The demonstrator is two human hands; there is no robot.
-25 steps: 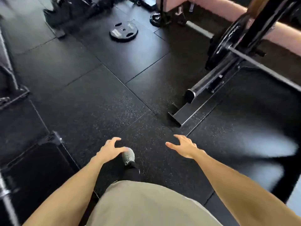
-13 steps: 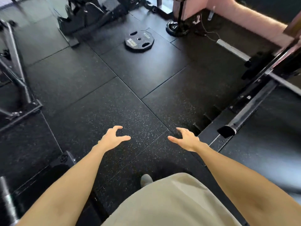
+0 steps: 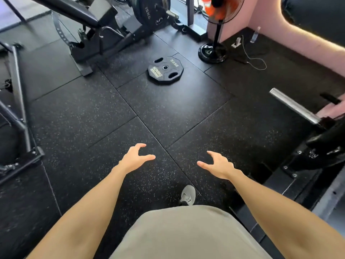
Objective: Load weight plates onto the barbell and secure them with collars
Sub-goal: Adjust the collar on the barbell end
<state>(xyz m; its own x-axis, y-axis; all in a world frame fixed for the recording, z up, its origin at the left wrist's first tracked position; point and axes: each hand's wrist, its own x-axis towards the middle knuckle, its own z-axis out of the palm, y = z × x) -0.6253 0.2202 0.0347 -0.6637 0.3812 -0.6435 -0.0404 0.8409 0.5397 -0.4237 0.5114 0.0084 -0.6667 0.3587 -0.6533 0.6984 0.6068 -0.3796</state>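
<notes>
A black weight plate (image 3: pixel 165 69) with three grip holes lies flat on the rubber floor, ahead of me and well beyond my reach. My left hand (image 3: pixel 134 158) and my right hand (image 3: pixel 218 165) are both stretched forward over the floor, fingers spread and relaxed, holding nothing. The bare steel sleeve of the barbell (image 3: pixel 293 106) juts in from the right edge, with a dark plate (image 3: pixel 328 139) partly visible behind it. No collar is visible.
A bench (image 3: pixel 78 10) and a loaded plate rack (image 3: pixel 149 12) stand at the back. A standing fan (image 3: pixel 214 51) with a cable sits back right by the pink wall. A metal frame (image 3: pixel 16 101) lines the left side. My shoe (image 3: pixel 188 194) shows below.
The view has swung left and forward: the floor plate now lies closer and more central, and the rack on the right has slid to the edge. Both hands stay empty and spread.
</notes>
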